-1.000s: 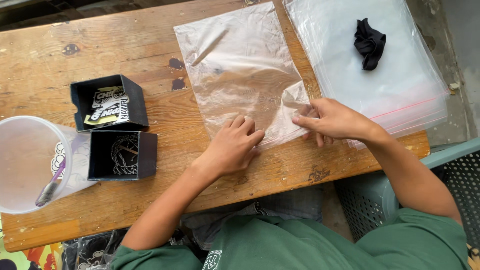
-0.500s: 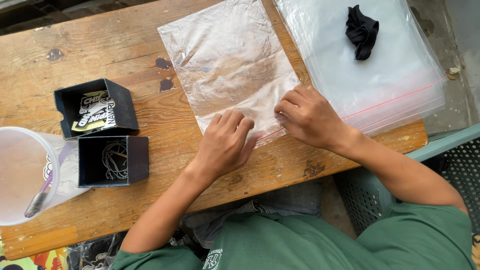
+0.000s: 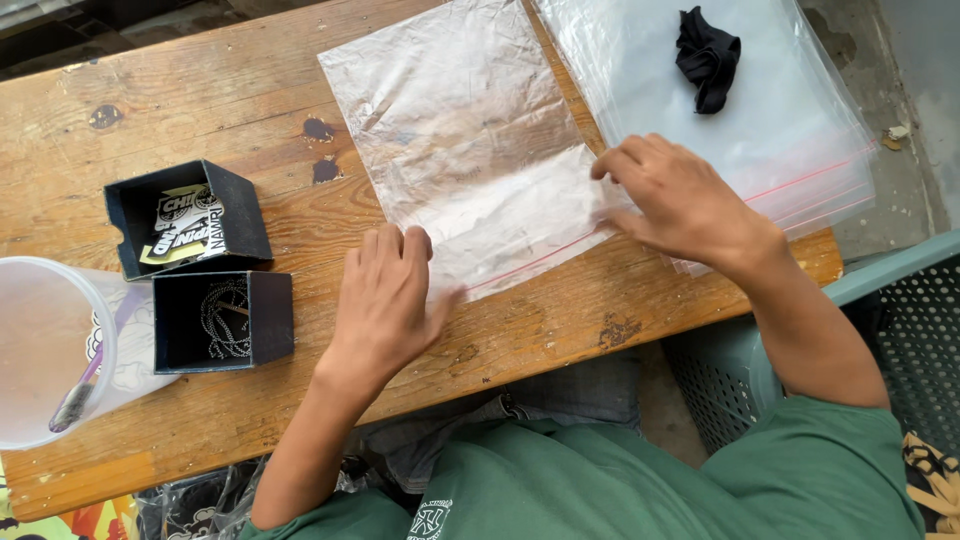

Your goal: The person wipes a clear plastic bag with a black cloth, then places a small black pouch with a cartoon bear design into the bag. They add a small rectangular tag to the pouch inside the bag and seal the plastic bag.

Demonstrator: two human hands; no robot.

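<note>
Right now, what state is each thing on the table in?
clear zip bag: flat, empty, both hands on its sealing edge
left hand: palm down, pressing the bag's corner
right hand: fingers spread on the bag's edge
stack of bags: flat, black cloth crumpled on top
box with chain: open
box lid: off, stickers inside
plastic cup: on its side

Bare wooden tabletop (image 3: pixel 200 120) lies open across the far left, free for a hand to pass. On the near left, two small black open boxes (image 3: pixel 210 270) and a clear plastic cup (image 3: pixel 50 350) block the way. The flat clear zip bag (image 3: pixel 470 140) fills the middle. The stack of clear bags (image 3: pixel 780 130) with a crumpled black cloth (image 3: pixel 706 58) covers the right end.
</note>
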